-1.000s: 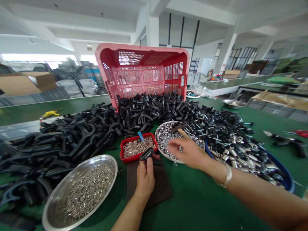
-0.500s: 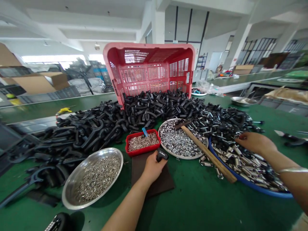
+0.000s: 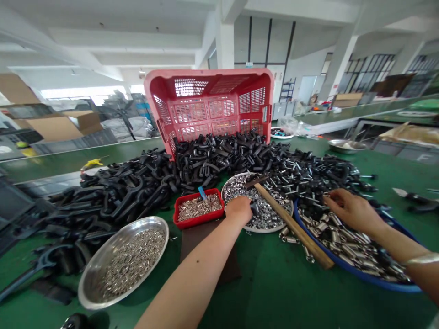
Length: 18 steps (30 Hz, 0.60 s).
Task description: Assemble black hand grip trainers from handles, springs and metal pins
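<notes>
Left hand shifts from the dark mat to the round dish of steel washers, small black part still in its curled fingers.
Right hand, fingers bent among metal springs in the blue basin; its grip cannot be told. A wooden-handled hammer lies between the hands.

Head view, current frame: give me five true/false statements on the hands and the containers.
1. The left hand is over the round tray of nuts. True.
2. The right hand grips the hammer. False: it is at the parts in the blue bowl; the hammer lies untouched.
3. The red box holds small metal pins. True.
4. The pink crate stands upright and full. False: it is tipped on its side, black parts spilling out.
5. The hammer's head rests on the nut tray. True.
</notes>
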Tool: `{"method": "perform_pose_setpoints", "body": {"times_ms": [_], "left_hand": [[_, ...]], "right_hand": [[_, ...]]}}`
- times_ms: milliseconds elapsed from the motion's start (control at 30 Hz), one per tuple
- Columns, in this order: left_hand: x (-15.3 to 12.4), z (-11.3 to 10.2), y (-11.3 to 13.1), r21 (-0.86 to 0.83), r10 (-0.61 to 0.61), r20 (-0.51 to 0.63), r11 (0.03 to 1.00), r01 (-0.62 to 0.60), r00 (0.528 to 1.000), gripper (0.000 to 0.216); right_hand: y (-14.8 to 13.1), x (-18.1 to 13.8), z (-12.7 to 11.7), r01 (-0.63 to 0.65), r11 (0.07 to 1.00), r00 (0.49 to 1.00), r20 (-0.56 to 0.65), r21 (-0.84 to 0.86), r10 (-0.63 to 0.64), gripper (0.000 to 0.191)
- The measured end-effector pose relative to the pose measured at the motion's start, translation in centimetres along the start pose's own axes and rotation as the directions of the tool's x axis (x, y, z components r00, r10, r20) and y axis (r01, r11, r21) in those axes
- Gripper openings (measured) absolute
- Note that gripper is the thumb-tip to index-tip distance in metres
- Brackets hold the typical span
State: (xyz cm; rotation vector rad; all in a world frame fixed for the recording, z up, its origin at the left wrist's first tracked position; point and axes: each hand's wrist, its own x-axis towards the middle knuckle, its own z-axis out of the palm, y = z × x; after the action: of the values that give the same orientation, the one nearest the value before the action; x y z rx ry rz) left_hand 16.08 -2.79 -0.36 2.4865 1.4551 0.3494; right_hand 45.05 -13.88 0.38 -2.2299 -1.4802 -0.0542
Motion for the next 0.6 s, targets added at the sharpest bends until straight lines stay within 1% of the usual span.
{"method": "perform_pose_setpoints", "body": {"times_ms": [33, 67, 100, 167, 200, 267, 333, 400, 467, 533, 600], "left_hand": [[0.3, 0.3, 0.0, 0.001, -0.005, 0.003, 1.000, 0.005, 1.000, 0.019], [0.6, 0.7, -0.1, 0.003, -0.012, 0.004, 1.000, 0.012, 1.000, 0.020], [0.7, 0.9, -0.2, 0.004, -0.020, 0.002, 1.000, 0.020, 1.000, 0.021], [0.9, 1.3, -0.4, 0.003, -0.028, -0.003, 1.000, 0.028, 1.000, 0.022], [0.9, 1.4, -0.4, 0.001, -0.022, -0.004, 1.000, 0.022, 1.000, 0.022], [0.8, 1.6, -0.3, -0.006, 0.008, -0.003, 1.000, -0.008, 1.000, 0.022], [0.7, 1.6, -0.1, -0.021, 0.044, 0.001, 0.999, -0.044, 0.999, 0.024], [0.4, 1.7, 0.0, -0.047, 0.077, 0.002, 0.996, -0.077, 0.997, 0.026], [0.2, 1.7, 0.0, -0.086, 0.102, -0.001, 0.991, -0.102, 0.995, 0.025], [0.2, 1.7, -0.2, -0.133, 0.108, -0.015, 0.985, -0.110, 0.994, 0.024], [0.1, 1.5, -0.4, -0.166, 0.089, -0.047, 0.982, -0.096, 0.995, 0.026]], "right_hand": [[-0.3, -0.1, -0.3, -0.030, 0.993, 0.999, 0.012, 0.115, 0.029, 0.019], [-0.7, -0.2, -0.6, -0.084, 0.966, 0.996, 0.049, 0.244, 0.074, 0.021], [-1.0, -0.3, -0.9, -0.154, 0.914, 0.986, 0.112, 0.375, 0.120, 0.024], [-1.5, -0.5, -1.5, -0.300, 0.753, 0.947, 0.281, 0.586, 0.159, 0.028], [-1.7, -0.6, -1.7, -0.360, 0.669, 0.923, 0.352, 0.650, 0.155, 0.027], [-2.1, -0.7, -2.0, -0.438, 0.540, 0.890, 0.433, 0.718, 0.147, 0.021], [-2.5, -1.0, -2.0, -0.467, 0.484, 0.875, 0.466, 0.740, 0.131, 0.020], [-3.3, -1.4, -1.8, -0.453, 0.487, 0.872, 0.484, 0.747, 0.069, 0.025], [-4.6, -2.0, -1.5, -0.400, 0.522, 0.870, 0.492, 0.753, -0.043, 0.031], [-6.3, -2.8, -1.0, -0.323, 0.586, 0.868, 0.480, 0.743, -0.130, 0.037], [-8.2, -3.5, -0.4, -0.231, 0.663, 0.878, 0.447, 0.712, -0.173, 0.039]]}}
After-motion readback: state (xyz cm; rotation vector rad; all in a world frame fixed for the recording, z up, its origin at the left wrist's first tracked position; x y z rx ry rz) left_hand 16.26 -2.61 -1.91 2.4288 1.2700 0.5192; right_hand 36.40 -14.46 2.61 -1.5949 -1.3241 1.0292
